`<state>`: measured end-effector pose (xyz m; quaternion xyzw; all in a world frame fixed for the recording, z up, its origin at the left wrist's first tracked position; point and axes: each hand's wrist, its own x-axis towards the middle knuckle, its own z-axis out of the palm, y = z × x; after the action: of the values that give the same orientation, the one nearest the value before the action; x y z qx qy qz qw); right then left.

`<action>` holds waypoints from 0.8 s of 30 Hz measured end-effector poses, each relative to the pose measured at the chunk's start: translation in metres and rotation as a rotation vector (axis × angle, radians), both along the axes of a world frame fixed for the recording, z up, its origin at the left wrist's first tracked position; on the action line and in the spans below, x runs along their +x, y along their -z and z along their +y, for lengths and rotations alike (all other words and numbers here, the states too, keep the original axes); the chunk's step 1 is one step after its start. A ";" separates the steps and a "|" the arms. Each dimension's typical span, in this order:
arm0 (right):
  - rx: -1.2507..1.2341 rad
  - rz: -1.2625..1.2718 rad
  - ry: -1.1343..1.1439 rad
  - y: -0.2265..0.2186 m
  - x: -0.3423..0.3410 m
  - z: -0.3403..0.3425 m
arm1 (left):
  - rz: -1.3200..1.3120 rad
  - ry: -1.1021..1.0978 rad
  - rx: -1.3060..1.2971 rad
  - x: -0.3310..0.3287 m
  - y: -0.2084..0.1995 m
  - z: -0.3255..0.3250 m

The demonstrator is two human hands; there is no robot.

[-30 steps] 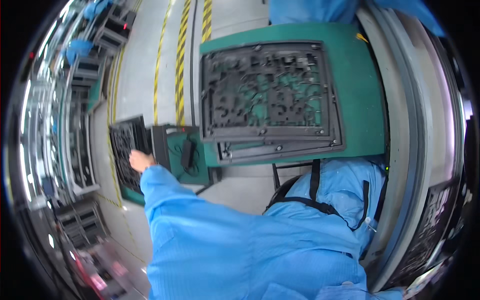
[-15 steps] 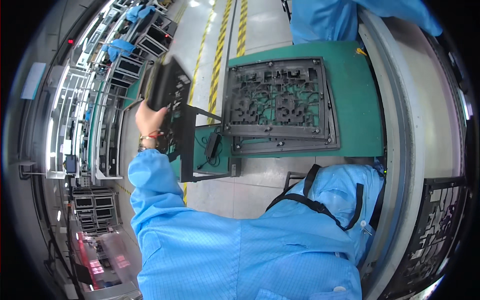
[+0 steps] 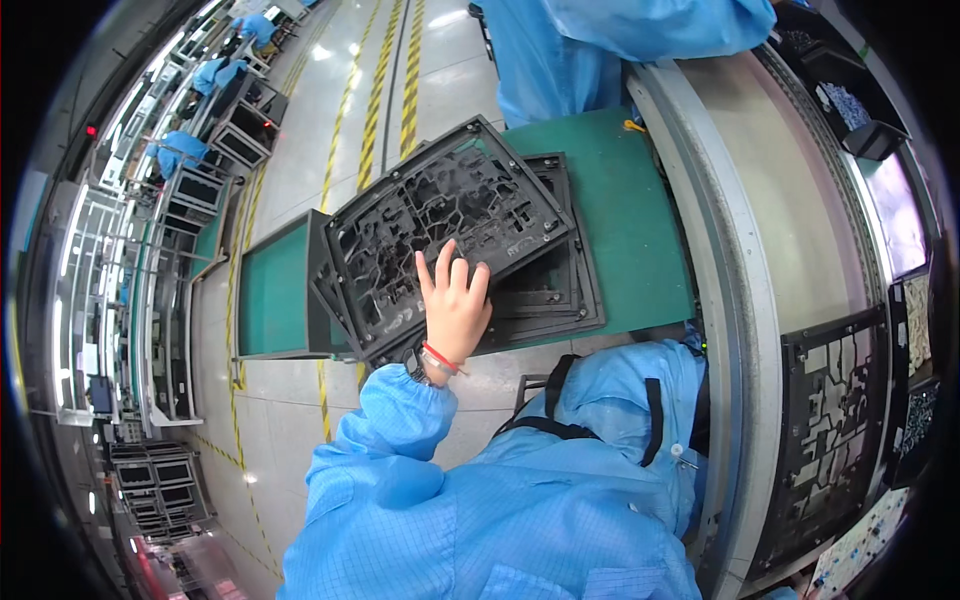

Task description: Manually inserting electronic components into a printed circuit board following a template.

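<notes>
My left hand (image 3: pixel 455 305) rests palm down over the near edge of a black fixture tray (image 3: pixel 525 175), fingers spread and touching its surface. This tray is rectangular, with a raised rim, screws at its corners and many irregular cut-outs. It lies askew on top of other black trays (image 3: pixel 585 300), whose edges stick out beneath it. The stack sits on a green table (image 3: pixel 630 220). My right sleeve (image 3: pixel 625 395) reaches toward the conveyor's side, and the hand at its end is hidden.
A conveyor (image 3: pixel 740 190) with a metal rail runs along the right, with another cut-out tray (image 3: pixel 825 430) on it. A person in blue workwear (image 3: pixel 640 30) stands at the far end of the table. Left of the stack is a black-edged green surface (image 3: pixel 275 290).
My left hand has swung rightward from the left, where it held a tray upright. That tray now lies over the stack, and my fingers are spread on it. The view has shifted.
</notes>
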<state>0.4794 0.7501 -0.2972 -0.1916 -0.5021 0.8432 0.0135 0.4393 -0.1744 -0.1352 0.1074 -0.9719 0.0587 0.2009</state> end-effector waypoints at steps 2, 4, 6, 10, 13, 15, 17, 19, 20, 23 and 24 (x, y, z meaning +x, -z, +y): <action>0.003 0.017 0.029 -0.014 0.010 0.018 | -0.041 0.038 0.166 -0.010 -0.017 0.021; 0.006 0.038 0.080 -0.030 0.031 0.037 | -0.194 0.085 0.323 -0.021 -0.048 0.048; 0.024 0.061 0.156 -0.058 0.074 0.061 | -0.249 0.243 0.410 -0.030 -0.076 0.073; 0.011 0.110 0.426 -0.066 0.142 0.062 | -0.399 0.592 0.664 -0.050 -0.130 0.098; -0.189 0.032 0.895 -0.106 0.171 -0.084 | -0.452 0.886 0.634 -0.092 -0.150 0.125; -0.310 -0.011 1.223 -0.146 0.163 -0.109 | -0.468 1.015 0.683 -0.131 -0.141 0.152; -0.367 -0.065 1.389 -0.164 0.147 -0.122 | -0.463 1.144 0.768 -0.167 -0.131 0.191; -0.432 -0.140 1.316 -0.203 0.136 -0.198 | -0.449 1.209 0.876 -0.199 -0.116 0.231; -0.436 -0.131 1.383 -0.219 0.138 -0.227 | -0.495 1.165 0.903 -0.216 -0.104 0.249; -0.376 -0.157 1.335 -0.246 0.161 -0.274 | -0.702 0.939 1.088 -0.256 -0.082 0.300; -0.338 -0.136 1.276 -0.250 0.175 -0.280 | -0.784 0.889 1.169 -0.263 -0.078 0.317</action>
<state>0.6545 0.4704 -0.0472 -0.5035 -0.1508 0.7231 0.4483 0.1767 0.1426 -0.0567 -0.2276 -0.7970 -0.5071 -0.2361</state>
